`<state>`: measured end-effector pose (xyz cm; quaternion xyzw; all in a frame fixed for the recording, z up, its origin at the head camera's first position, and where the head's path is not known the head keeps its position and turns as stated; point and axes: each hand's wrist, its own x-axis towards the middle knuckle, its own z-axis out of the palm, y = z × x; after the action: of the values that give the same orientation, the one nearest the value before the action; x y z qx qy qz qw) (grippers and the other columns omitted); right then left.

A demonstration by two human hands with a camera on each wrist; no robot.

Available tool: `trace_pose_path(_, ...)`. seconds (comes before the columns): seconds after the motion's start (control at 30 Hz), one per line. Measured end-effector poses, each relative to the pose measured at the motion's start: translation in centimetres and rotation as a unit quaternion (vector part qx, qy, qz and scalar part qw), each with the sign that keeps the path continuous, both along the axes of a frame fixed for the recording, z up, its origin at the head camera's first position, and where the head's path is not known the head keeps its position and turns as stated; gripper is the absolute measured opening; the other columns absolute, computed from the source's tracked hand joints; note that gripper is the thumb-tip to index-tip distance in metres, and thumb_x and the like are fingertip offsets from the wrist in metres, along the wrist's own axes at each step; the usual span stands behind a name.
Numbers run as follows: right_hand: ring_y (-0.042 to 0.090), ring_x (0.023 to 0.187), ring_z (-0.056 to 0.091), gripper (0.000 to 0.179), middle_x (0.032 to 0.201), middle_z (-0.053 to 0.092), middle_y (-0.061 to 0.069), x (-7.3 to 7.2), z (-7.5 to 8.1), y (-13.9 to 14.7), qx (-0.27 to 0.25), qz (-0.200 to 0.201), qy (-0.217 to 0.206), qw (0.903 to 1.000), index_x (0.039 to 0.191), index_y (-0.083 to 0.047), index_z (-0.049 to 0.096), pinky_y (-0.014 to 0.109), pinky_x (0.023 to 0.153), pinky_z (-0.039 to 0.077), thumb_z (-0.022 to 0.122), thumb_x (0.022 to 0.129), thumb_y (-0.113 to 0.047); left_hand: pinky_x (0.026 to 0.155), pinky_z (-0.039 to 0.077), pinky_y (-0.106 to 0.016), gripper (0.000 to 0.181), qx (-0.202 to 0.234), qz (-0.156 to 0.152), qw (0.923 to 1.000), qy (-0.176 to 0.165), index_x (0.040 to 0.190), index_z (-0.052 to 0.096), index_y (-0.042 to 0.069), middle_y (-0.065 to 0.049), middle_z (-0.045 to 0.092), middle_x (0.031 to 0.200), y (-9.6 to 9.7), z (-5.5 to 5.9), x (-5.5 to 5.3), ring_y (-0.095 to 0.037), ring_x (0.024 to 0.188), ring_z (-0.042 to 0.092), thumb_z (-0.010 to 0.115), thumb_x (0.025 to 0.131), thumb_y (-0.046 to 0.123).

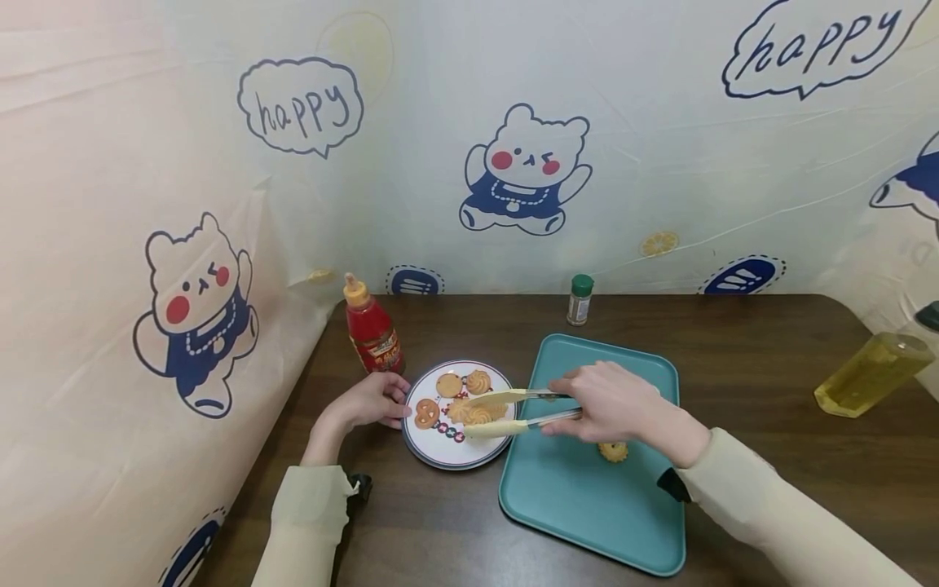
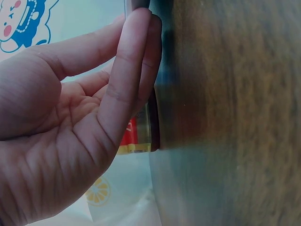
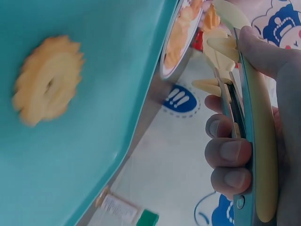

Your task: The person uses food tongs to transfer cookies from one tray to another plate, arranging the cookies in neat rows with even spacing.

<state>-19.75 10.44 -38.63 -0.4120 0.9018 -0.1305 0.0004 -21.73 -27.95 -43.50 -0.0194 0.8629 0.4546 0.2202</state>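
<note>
My left hand [image 1: 377, 399] pinches the left rim of a white patterned plate [image 1: 433, 444], thumb on top; in the left wrist view the fingers [image 2: 124, 70] meet at its edge. On the plate lie a round biscuit [image 1: 449, 385], a pretzel-shaped cookie [image 1: 427, 413] and swirled cookies [image 1: 479, 381]. My right hand [image 1: 605, 399] grips yellow-tipped tongs [image 3: 265, 155], which reach left over the plate. Between their tips is a swirled cookie [image 3: 211, 19]. A ring-shaped cookie [image 3: 49, 80] lies on the teal tray [image 1: 587, 514], partly hidden below my right hand in the head view.
A red sauce bottle [image 1: 374, 330] stands just behind the plate at the left. A green-capped spice jar [image 1: 579, 302] is behind the tray. At the far right stands an oil bottle [image 1: 873, 375]. A printed cloth [image 1: 425, 204] hangs along the back of the wooden table [image 1: 748, 359].
</note>
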Motion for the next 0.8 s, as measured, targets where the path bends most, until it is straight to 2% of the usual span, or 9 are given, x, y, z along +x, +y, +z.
trace_pose_path(0.27,0.004,0.041,0.034,0.054,0.060,0.049,-0.012,-0.5,-0.4,-2.8,0.008,0.022,-0.030,0.9993,0.114,-0.006,0.073,0.022,0.038,0.028,0.073,0.086,-0.053,0.073,0.061,-0.037,0.039,-0.001,-0.001,1.0000,-0.001,0.122,0.055,-0.006,-0.016,0.059,0.100,0.1,0.1,0.0,-0.023,0.081,0.065,0.074,0.089,0.003)
trace_pose_path(0.53,0.004,0.042,0.036,0.057,0.059,0.051,-0.011,-0.8,-1.5,-4.2,0.024,0.029,-0.048,0.9982,0.119,-0.009,0.073,0.022,0.039,0.027,0.071,0.087,-0.056,0.072,0.061,-0.037,0.038,0.006,-0.002,1.0000,-0.004,0.121,0.055,-0.006,-0.016,0.059,0.099,0.0,0.0,-0.2,-0.023,0.079,0.065,0.074,0.088,0.002)
trace_pose_path(0.8,0.004,0.045,0.042,0.054,0.069,0.058,-0.010,-0.8,-1.8,-4.7,0.021,0.034,-0.054,0.9977,0.117,-0.010,0.073,0.023,0.041,0.029,0.070,0.087,-0.055,0.072,0.061,-0.037,0.038,0.003,0.000,1.0000,-0.004,0.121,0.055,-0.006,-0.016,0.059,0.099,-0.1,-0.1,-0.3,-0.023,0.079,0.065,0.074,0.088,0.002)
